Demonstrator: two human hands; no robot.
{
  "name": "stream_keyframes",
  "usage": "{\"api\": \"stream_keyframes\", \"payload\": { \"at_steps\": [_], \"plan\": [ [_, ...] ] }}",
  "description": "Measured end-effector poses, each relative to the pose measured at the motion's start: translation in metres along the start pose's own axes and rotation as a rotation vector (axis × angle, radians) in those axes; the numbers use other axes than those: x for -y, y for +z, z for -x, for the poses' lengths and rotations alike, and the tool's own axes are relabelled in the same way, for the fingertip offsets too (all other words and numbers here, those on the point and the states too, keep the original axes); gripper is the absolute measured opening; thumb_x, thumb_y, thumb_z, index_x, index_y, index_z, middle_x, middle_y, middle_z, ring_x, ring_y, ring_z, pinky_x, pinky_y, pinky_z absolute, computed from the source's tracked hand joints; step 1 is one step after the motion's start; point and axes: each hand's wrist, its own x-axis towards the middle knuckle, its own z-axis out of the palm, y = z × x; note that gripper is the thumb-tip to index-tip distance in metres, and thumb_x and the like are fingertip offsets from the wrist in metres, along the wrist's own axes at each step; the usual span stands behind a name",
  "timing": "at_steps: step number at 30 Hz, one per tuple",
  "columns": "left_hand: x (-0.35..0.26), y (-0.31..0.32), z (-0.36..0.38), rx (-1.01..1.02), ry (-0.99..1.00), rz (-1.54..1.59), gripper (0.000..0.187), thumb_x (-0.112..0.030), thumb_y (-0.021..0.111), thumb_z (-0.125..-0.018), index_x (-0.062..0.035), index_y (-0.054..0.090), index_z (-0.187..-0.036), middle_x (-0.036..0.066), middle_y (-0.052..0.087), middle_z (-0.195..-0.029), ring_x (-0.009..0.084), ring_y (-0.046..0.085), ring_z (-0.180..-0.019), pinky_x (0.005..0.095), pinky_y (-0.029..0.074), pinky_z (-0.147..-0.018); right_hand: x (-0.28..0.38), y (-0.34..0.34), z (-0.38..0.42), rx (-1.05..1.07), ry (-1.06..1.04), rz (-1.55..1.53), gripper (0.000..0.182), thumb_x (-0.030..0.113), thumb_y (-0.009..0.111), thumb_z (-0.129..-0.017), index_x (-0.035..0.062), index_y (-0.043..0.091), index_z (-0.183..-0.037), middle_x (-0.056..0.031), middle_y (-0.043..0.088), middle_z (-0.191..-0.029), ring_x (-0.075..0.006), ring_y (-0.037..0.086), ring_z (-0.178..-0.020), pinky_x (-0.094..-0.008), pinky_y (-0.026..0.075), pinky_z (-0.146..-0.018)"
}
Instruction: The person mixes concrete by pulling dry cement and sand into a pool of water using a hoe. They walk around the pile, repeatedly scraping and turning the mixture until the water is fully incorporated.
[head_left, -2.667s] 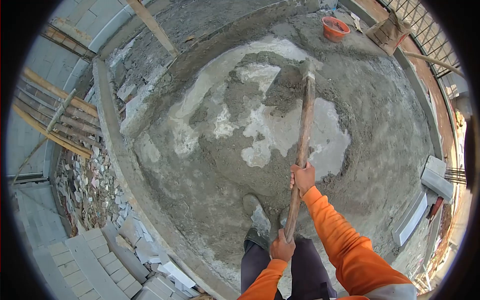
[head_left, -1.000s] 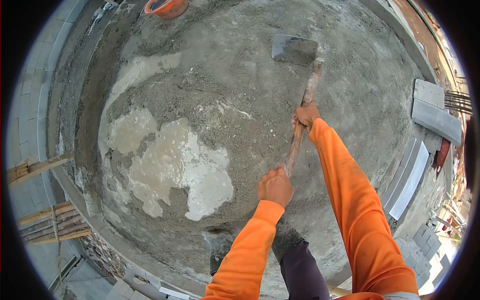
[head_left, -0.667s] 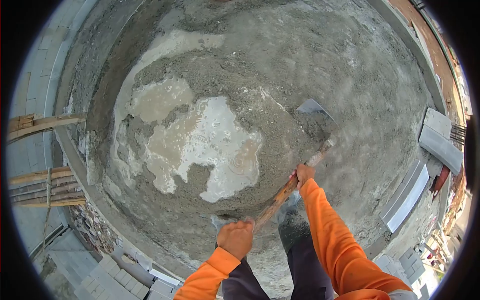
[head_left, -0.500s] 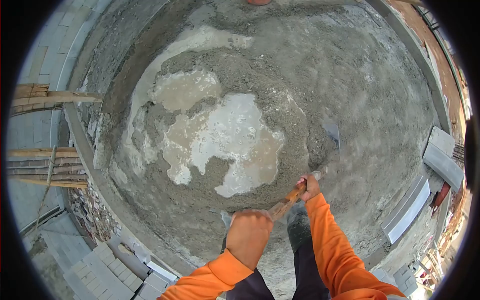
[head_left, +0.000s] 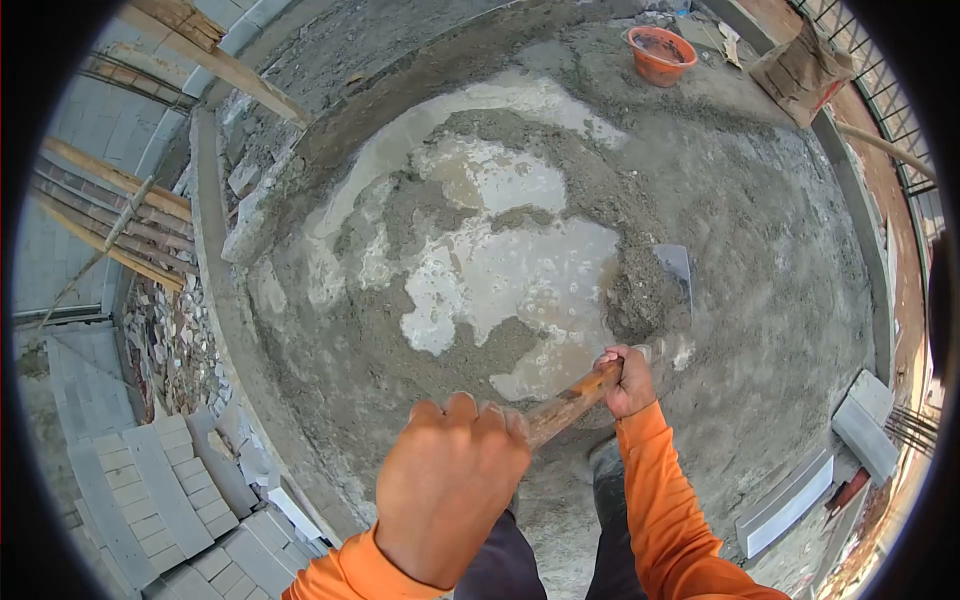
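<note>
My left hand [head_left: 450, 485] is closed around the upper end of a wooden-handled shovel [head_left: 565, 405], close to the camera. Lower down the same handle, my right hand [head_left: 629, 381] grips it near the metal socket. The grey blade [head_left: 675, 270] is only partly visible, at the right side of the wet mix, with a clump of grey mortar [head_left: 638, 295] against it. To the left of the blade, a pool of milky water [head_left: 535, 265] lies inside an uneven ring of mortar.
An orange bucket [head_left: 661, 57] stands at the far side beside a brown paper sack [head_left: 803, 75]. Wooden poles [head_left: 120, 215] and stacked blocks [head_left: 150, 490] lie at the left. Grey curved pieces [head_left: 787, 503] lie at the right. A low concrete rim [head_left: 857, 250] borders the floor.
The view has shifted, bringing the whole bucket and the sack into sight. My left hand has come up closer to the camera. More mortar now shows heaped against the blade.
</note>
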Motion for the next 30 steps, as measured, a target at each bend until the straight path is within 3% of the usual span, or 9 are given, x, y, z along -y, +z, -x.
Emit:
{"api": "stream_keyframes", "payload": {
  "at_steps": [4,9,12,14,16,18,22,24,30],
  "plan": [
    [0.051,0.029,0.048,-0.052,-0.241,0.056,0.012,-0.01,0.06,-0.077,-0.0126,0.067,-0.086,0.002,0.058,-0.067,0.0212,0.061,-0.068,0.035,0.046,-0.056,-0.072,0.079,-0.023,0.133,-0.049,0.202,0.009,-0.005,0.051,-0.08,0.0013,0.046,-0.077,-0.0071,0.047,-0.07,-0.0166,0.048,-0.06,-0.032,0.049,-0.058],
    [0.074,0.154,0.097,-0.12,-0.525,0.19,0.026,-0.006,0.064,-0.069,-0.0128,0.064,-0.094,0.005,0.059,-0.073,0.0264,0.062,-0.07,0.0399,0.049,-0.056,-0.154,0.144,-0.058,0.109,-0.181,0.525,0.034,-0.002,0.055,-0.079,-0.0019,0.033,-0.106,-0.0103,0.047,-0.068,-0.0208,0.051,-0.053,-0.0388,0.049,-0.049],
    [0.073,0.214,0.087,-0.168,-0.502,0.32,0.033,-0.007,0.066,-0.066,-0.0129,0.061,-0.098,0.007,0.061,-0.075,0.0283,0.063,-0.072,0.0415,0.051,-0.058,-0.133,0.174,-0.023,0.006,-0.456,0.476,0.019,-0.004,0.054,-0.078,0.0026,0.04,-0.088,-0.0083,0.047,-0.065,-0.0182,0.049,-0.047,-0.0346,0.045,-0.043],
    [0.057,0.225,0.054,-0.185,-0.389,0.404,0.036,-0.008,0.067,-0.066,-0.0127,0.059,-0.101,0.008,0.062,-0.076,0.0296,0.063,-0.072,0.0424,0.051,-0.059,-0.081,0.155,-0.026,0.057,-0.527,0.471,0.042,-0.002,0.056,-0.079,0.0031,0.028,-0.11,-0.0101,0.048,-0.068,-0.0179,0.049,-0.048,-0.0349,0.048,-0.044],
    [0.017,0.222,0.021,-0.227,-0.259,0.578,0.033,-0.008,0.066,-0.069,-0.0106,0.058,-0.101,0.011,0.063,-0.076,0.0323,0.063,-0.07,0.0432,0.052,-0.06,-0.012,0.12,-0.025,0.069,-0.638,0.477,0.034,-0.001,0.056,-0.08,0.0026,0.034,-0.106,-0.0085,0.048,-0.066,-0.0164,0.049,-0.048,-0.033,0.047,-0.043],
    [-0.042,0.21,-0.009,-0.098,-0.158,0.703,0.025,-0.01,0.06,-0.077,-0.0088,0.059,-0.102,0.014,0.066,-0.085,0.0308,0.066,-0.075,0.0435,0.052,-0.061,0.058,0.082,-0.005,-0.036,-0.738,0.522,0.027,0.0,0.057,-0.079,0.0014,0.041,-0.1,-0.0072,0.048,-0.065,-0.0161,0.049,-0.047,-0.0323,0.047,-0.042],
    [-0.181,0.189,-0.062,0.044,-0.072,1.039,0.038,-0.014,0.063,-0.078,-0.0035,0.055,-0.114,0.022,0.066,-0.085,0.042,0.064,-0.075,0.0492,0.051,-0.066,0.193,-0.021,0.008,-0.365,-0.805,0.738,0.023,0.0,0.06,-0.078,-0.001,0.045,-0.095,-0.0072,0.049,-0.064,-0.0165,0.051,-0.047,-0.0326,0.045,-0.041],
    [-0.24,0.163,-0.093,0.335,-0.079,1.209,0.041,-0.014,0.061,-0.079,0.0011,0.054,-0.116,0.026,0.066,-0.086,0.0443,0.064,-0.079,0.0492,0.051,-0.071,0.255,-0.084,-0.002,-0.501,-0.832,0.895,0.016,0.001,0.06,-0.077,-0.0009,0.048,-0.088,-0.0074,0.051,-0.066,-0.0171,0.053,-0.049,-0.0333,0.044,-0.04],
    [-0.381,0.182,-0.174,0.536,-0.091,1.44,0.048,-0.013,0.059,-0.077,0.0081,0.052,-0.119,0.033,0.064,-0.09,0.0456,0.063,-0.09,0.0468,0.05,-0.081,0.381,-0.215,-0.059,-0.768,-0.662,1.223,0.02,0.005,0.06,-0.078,-0.009,0.052,-0.09,-0.013,0.059,-0.072,-0.0232,0.06,-0.054,-0.0358,0.048,-0.045]
  ]
}}
